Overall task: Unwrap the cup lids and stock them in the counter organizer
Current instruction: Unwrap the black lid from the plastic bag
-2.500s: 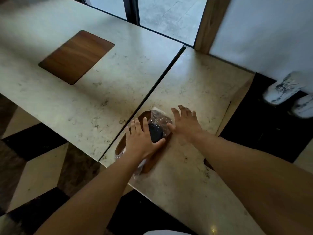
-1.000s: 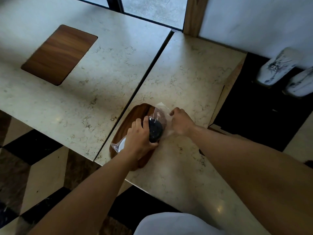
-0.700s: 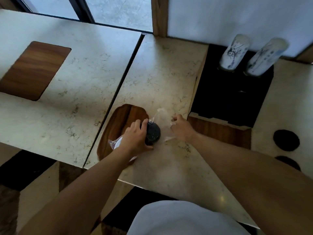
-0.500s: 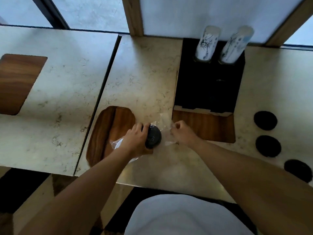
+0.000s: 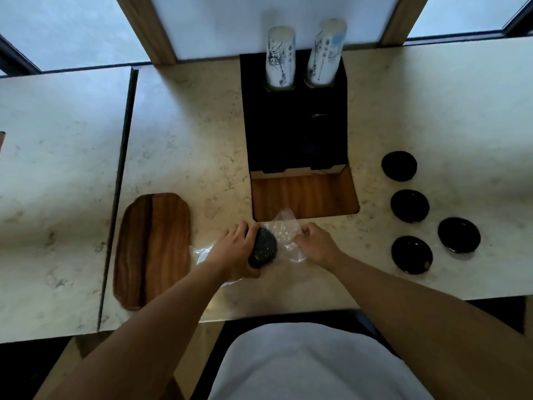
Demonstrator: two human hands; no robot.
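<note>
A stack of black cup lids lies on its side in a clear plastic sleeve on the marble counter, just in front of the organizer. My left hand grips the wrapped stack from the left. My right hand pinches the loose open end of the plastic on the right. The black counter organizer stands behind, with two stacks of white printed cups in its rear slots and dark front compartments whose contents I cannot make out.
A wooden tray lies to the left of my hands. Several black round lids sit on the counter to the right. A wooden inlay lies before the organizer. A seam divides two counter slabs.
The wrapped lids have moved right, off the wooden tray to the spot before the organizer. My view has swung right, bringing the organizer and loose black lids into sight. Both hands keep their hold.
</note>
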